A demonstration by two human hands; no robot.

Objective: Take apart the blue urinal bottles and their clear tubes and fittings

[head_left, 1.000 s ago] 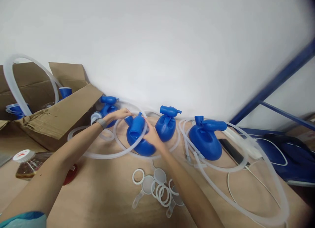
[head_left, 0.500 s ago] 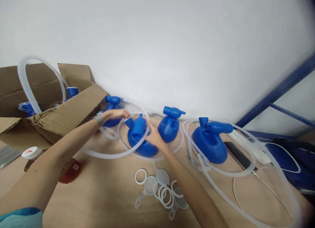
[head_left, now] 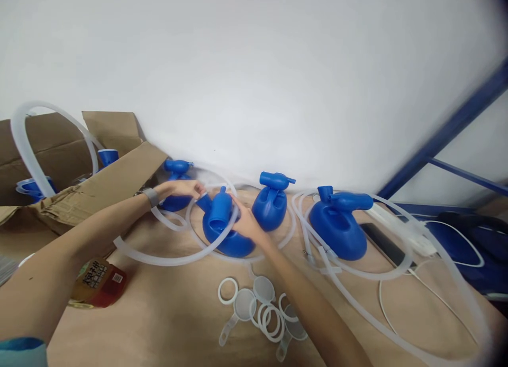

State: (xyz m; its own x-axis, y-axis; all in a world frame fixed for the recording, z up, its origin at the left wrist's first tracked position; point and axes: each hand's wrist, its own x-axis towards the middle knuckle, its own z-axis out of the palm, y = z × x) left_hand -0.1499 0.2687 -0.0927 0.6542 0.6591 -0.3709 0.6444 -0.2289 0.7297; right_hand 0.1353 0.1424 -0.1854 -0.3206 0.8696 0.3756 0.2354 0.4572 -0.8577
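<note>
Blue plastic shapes the bottle (head_left: 234, 244) on the wooden bench (head_left: 159, 324), its cylindrical attachment (head_left: 220, 209) tilted over its body. The right hand (head_left: 246, 222) is partly closed around the side of that attachment, holding it. The left hand (head_left: 191, 189) has its fingers curled at the rim of the bottle's angled neck (head_left: 203, 202); whether they pinch anything, I cannot tell. Clear tubing (head_left: 174, 260) loops in front of the bottle. Three similar blue containers (head_left: 270, 208) stand near the wall, one left and two right. White rings (head_left: 227, 291) and mesh strainers (head_left: 244, 304) lie nearer the camera, and an open carton (head_left: 115, 171) sits at left.
</note>
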